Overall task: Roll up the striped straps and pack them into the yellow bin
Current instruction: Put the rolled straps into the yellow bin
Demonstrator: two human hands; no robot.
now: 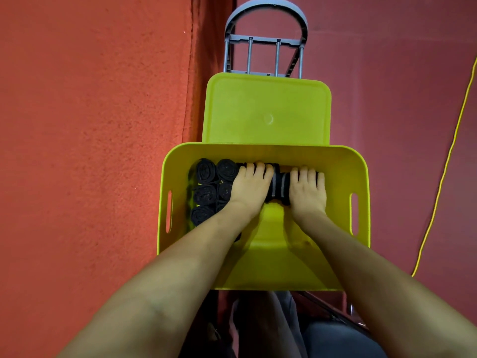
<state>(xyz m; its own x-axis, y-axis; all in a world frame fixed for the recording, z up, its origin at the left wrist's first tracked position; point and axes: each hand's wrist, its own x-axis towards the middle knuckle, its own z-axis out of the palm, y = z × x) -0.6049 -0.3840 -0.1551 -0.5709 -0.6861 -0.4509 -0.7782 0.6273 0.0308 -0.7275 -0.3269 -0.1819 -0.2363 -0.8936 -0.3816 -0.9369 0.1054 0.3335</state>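
Left hand [249,184]: fingers curling over rolled straps inside the yellow bin [360,177].
Right hand [307,188]: fingers gripping a striped strap roll [280,188], lying between both hands.
Packed rolls [206,187]: sitting left of the fingers.

Bare bin floor [271,228] near side; rolled straps [206,195] crowding left.

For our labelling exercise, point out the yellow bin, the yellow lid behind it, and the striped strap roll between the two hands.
yellow bin [361,177]: head view, bare right inner wall.
yellow lid [265,109]: head view, middle of its flat top.
striped strap roll [280,187]: head view, grey-striped side showing between the hands.
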